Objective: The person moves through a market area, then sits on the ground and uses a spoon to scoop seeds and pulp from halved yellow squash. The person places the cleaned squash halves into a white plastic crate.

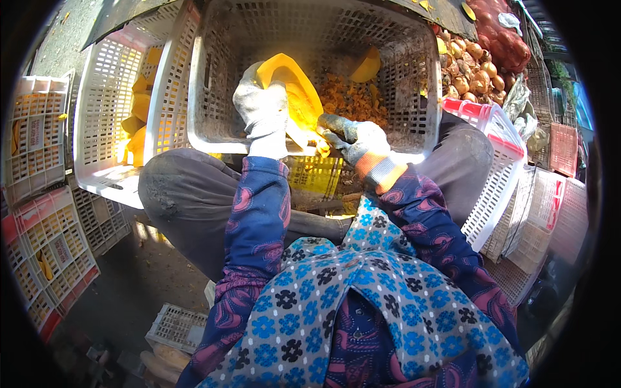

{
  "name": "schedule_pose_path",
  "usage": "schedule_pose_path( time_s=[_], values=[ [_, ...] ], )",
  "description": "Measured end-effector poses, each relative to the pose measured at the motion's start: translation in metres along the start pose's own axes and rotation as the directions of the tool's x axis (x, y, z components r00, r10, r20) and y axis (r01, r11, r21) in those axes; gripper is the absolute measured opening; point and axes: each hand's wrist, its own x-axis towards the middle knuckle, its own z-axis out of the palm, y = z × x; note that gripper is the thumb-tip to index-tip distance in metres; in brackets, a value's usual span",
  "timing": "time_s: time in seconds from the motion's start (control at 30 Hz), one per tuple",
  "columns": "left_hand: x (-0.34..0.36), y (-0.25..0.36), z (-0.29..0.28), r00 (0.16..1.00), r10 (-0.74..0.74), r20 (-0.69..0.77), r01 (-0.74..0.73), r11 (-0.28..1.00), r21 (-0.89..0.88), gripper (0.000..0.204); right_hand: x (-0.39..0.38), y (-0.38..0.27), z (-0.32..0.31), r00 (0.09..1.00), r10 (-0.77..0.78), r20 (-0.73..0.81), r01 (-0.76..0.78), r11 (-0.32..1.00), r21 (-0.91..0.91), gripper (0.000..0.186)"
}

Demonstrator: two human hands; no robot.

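Your gloved left hand [262, 107] grips a yellow pumpkin piece [291, 90] over the grey crate [414, 84]; your right hand [352, 139] closes at its lower edge, its tool hidden.

Hard sunlight from the upper left bleaches the white crate [110, 110] and makes the orange piece [294, 90] glow, while the ground [149, 278] below lies in deep shadow and the fisheye rim bends the crates and fades to black.
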Motion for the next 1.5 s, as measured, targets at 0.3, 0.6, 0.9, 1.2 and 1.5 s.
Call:
schedule_pose_path(
  time_s=[0.3, 0.6, 0.9, 1.2, 1.5],
  values=[
    [-0.003, 0.002, 0.004, 1.0, 0.013, -0.003, -0.013, 0.998, 0.062, 0.029, 0.036, -0.03, -0.01, 0.999, -0.03, -0.025, 0.037, 0.936, 0.35, 0.032],
    [-0.002, -0.003, 0.002, 0.999, -0.021, -0.044, 0.021, 1.0, -0.01, 0.029, 0.045, -0.023, -0.005, 0.993, 0.003, -0.116, 0.042, 0.923, 0.383, 0.029],
    [0.001, -0.01, -0.007, 0.992, -0.069, -0.101, 0.046, 0.975, -0.215, 0.027, 0.019, -0.024, -0.023, 0.984, 0.148, 0.096, -0.146, 0.989, -0.028, 0.037],
    [0.002, 0.007, -0.015, 0.973, -0.116, -0.198, 0.079, 0.98, -0.184, 0.019, 0.02, -0.023, -0.022, 0.948, 0.174, 0.266, -0.119, 0.97, -0.211, 0.034],
    [0.004, 0.004, -0.011, 0.971, -0.057, -0.232, 0.035, 0.995, -0.098, 0.021, 0.023, -0.016, -0.009, 0.987, 0.076, 0.142, -0.094, 0.988, 0.123, 0.029]
  ],
)
